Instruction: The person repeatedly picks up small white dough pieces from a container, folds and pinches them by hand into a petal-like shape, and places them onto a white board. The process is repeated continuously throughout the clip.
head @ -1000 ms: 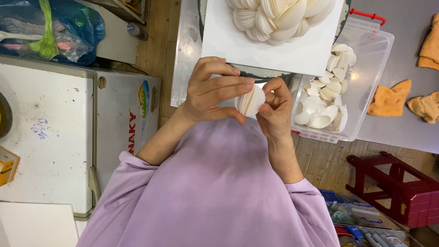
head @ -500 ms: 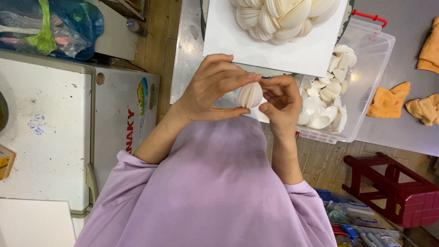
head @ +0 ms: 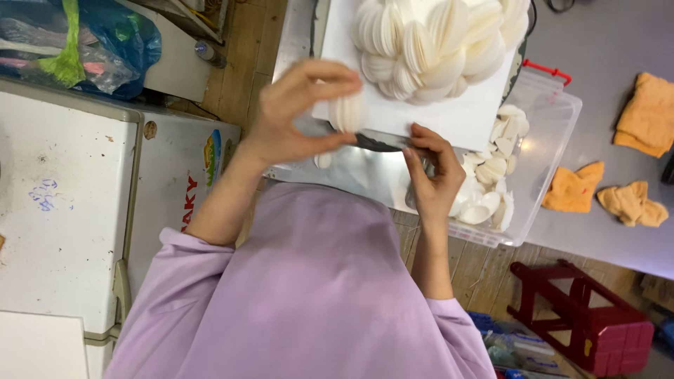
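Note:
My left hand [head: 298, 112] pinches a small stack of thin white discs [head: 347, 112] between thumb and fingers, raised near the front edge of a white board [head: 456, 123]. On that board lie rows of overlapping white discs [head: 435, 45] arranged in a round mass. My right hand [head: 432, 175] is lower and to the right, fingers curled at the edge of a clear plastic tub [head: 547, 140]; whether it holds anything I cannot tell. Loose white discs [head: 488, 182] fill the tub beside that hand.
A white chest-type cabinet [head: 70, 210] stands at the left with a blue plastic bag [head: 91, 49] on it. Orange cloths [head: 646, 116] [head: 600, 196] lie on the grey table at the right. A dark red stool [head: 590, 323] sits on the wooden floor below.
My hands were together working one folded white piece. They have separated: the left rose toward the board with the disc stack, the right dropped toward the tub.

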